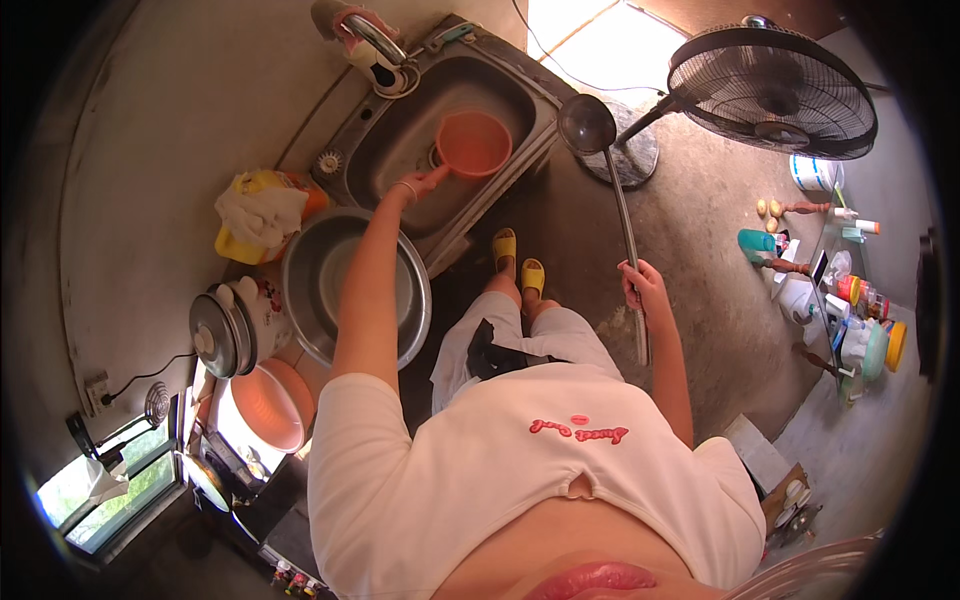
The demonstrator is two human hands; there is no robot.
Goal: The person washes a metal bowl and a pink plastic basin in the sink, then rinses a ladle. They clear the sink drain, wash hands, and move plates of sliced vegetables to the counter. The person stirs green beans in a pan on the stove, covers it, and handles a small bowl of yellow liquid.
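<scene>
My left hand (pixel 421 185) grips the handle of an orange plastic dipper (pixel 474 144), whose bowl is over the basin of a stainless steel sink (pixel 390 135). To the right of the sink, my right hand (pixel 643 294) is closed around the long handle of a metal ladle (pixel 588 124). The ladle's bowl points away from me, above the floor near the fan's base. Below my left forearm, a wide metal basin (pixel 319 281) stands beside the sink. A curved chrome faucet (pixel 375 37) rises at the sink's far left corner. Whether the dipper holds water I cannot tell.
A standing fan (pixel 772 90) is at the far right. Along the right wall, a glass table (pixel 825 300) bears bottles and jars. At left are a yellow container (pixel 232 244) with a white cloth, a lidded pot (pixel 214 334) and an orange tub (pixel 274 405). Yellow slippers are on my feet.
</scene>
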